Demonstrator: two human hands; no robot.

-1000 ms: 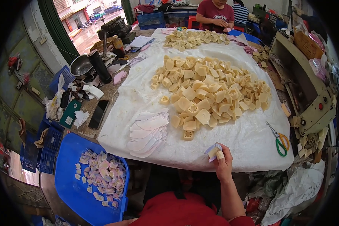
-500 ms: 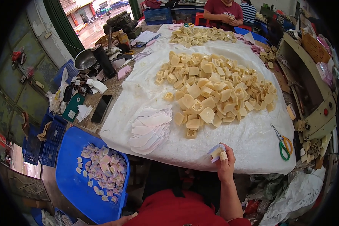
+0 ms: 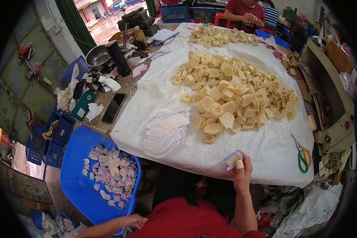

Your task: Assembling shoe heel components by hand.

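My right hand (image 3: pixel 243 174) is closed around a small cream moulded piece with a pale lilac sheet (image 3: pixel 231 157) against it, just above the table's front edge. A cream wrap (image 3: pixel 239 164) covers one of its digits. Low in the picture, my left hand (image 3: pixel 135 221) hangs between my red shirt and the blue basin's rim. Its fingers are curled, and what they hold, if anything, is hidden. The blue basin (image 3: pixel 73 180) contains many lilac-and-cream covered pieces (image 3: pixel 114 172). On the white-covered table lie a fanned stack of pale pink cut sheets (image 3: pixel 166 133) and a large heap of cream moulded pieces (image 3: pixel 230 95).
Scissors with green and orange handles (image 3: pixel 302 158) lie at the table's right edge. A black phone (image 3: pixel 114 108), a dark flask (image 3: pixel 118 59) and a metal pan (image 3: pixel 98 56) are at the left. A beige machine (image 3: pixel 337 107) stands right. Across the table sits a person (image 3: pixel 242 16).
My left hand has come further into view beside the basin. My right hand still holds the piece and sheet. The whole view has shifted slightly, moving the scene to the right.
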